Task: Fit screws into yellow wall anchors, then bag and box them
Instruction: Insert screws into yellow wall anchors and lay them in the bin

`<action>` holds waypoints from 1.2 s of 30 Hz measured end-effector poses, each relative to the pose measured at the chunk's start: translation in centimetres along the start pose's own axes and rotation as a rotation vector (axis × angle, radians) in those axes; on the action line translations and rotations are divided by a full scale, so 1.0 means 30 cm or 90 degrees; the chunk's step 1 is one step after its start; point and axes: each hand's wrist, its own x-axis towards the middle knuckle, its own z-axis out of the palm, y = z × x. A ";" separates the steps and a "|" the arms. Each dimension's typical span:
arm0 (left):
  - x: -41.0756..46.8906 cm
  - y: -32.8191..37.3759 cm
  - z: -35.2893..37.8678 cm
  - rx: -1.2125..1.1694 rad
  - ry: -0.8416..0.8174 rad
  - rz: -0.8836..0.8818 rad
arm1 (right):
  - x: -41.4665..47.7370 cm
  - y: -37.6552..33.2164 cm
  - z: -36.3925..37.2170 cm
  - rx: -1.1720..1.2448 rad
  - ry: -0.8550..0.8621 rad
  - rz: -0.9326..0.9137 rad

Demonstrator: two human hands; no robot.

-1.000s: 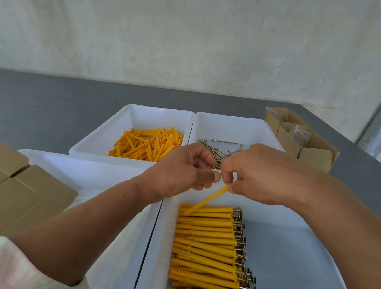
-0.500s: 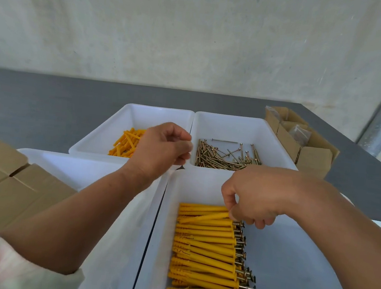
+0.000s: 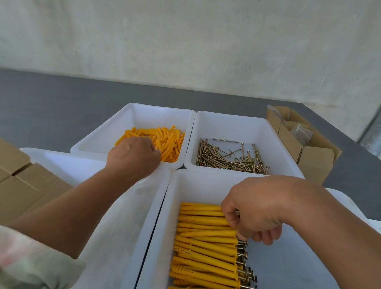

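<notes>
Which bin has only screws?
The far right bin, with loose screws. The far left bin holds bare yellow anchors; the near right bin, fitted ones.

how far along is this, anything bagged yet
Done: a row of fitted anchors lies in the near right tray. In hand: the right hand pinches one at that row; the left hand reaches into the loose anchors. Left: those, the screws, plus bagging and boxing this row.
</notes>
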 end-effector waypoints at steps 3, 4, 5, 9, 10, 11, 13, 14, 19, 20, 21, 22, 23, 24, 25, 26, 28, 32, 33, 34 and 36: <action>0.011 0.000 0.008 0.053 -0.054 -0.005 | -0.002 0.000 0.000 0.003 -0.017 -0.008; 0.014 -0.001 0.010 0.063 -0.067 -0.006 | 0.000 -0.001 0.001 -0.001 -0.020 -0.011; 0.016 -0.002 0.012 0.070 -0.079 -0.007 | 0.002 -0.003 0.004 -0.002 -0.025 -0.015; 0.028 -0.007 0.017 0.111 -0.127 0.003 | 0.018 -0.010 0.018 0.030 -0.053 -0.026; 0.032 -0.009 0.017 0.122 -0.139 0.007 | 0.019 -0.012 0.019 0.023 -0.049 -0.027; 0.036 -0.011 0.017 0.131 -0.150 0.012 | 0.019 -0.014 0.019 0.022 -0.045 -0.025; 0.041 -0.013 0.016 0.149 -0.166 0.028 | 0.007 -0.017 0.013 0.052 -0.044 -0.019; 0.041 -0.013 0.015 0.155 -0.170 0.038 | -0.004 -0.018 0.007 0.058 -0.038 -0.015; 0.041 -0.017 0.015 0.133 -0.167 0.072 | -0.015 0.006 -0.041 -0.041 0.204 -0.023; 0.041 -0.018 0.015 0.134 -0.168 0.076 | 0.000 0.020 -0.052 -0.037 0.302 -0.024; 0.041 -0.019 0.017 0.138 -0.170 0.077 | 0.019 0.036 -0.061 -0.008 0.397 -0.023; 0.042 -0.020 0.019 0.142 -0.172 0.078 | 0.041 0.054 -0.067 0.036 0.470 -0.018; 0.042 -0.021 0.021 0.147 -0.175 0.080 | 0.063 0.073 -0.067 0.075 0.512 -0.007; 0.042 -0.021 0.022 0.152 -0.177 0.082 | 0.084 0.093 -0.062 0.100 0.519 0.008; 0.043 -0.020 0.024 0.154 -0.179 0.084 | 0.103 0.114 -0.053 0.114 0.504 0.023; 0.045 -0.019 0.026 0.155 -0.182 0.087 | 0.121 0.135 -0.040 0.126 0.475 0.036; 0.048 -0.018 0.028 0.157 -0.181 0.088 | 0.146 0.164 -0.016 0.146 0.401 0.064; 0.052 -0.021 0.034 0.169 -0.174 0.095 | 0.184 0.187 -0.017 0.096 0.331 0.118; 0.053 -0.021 0.036 0.167 -0.170 0.094 | 0.191 0.189 -0.022 0.097 0.324 0.121; 0.054 -0.022 0.037 0.164 -0.166 0.092 | 0.197 0.192 -0.026 0.101 0.316 0.121; 0.055 -0.023 0.037 0.159 -0.161 0.088 | 0.207 0.197 -0.032 0.113 0.302 0.124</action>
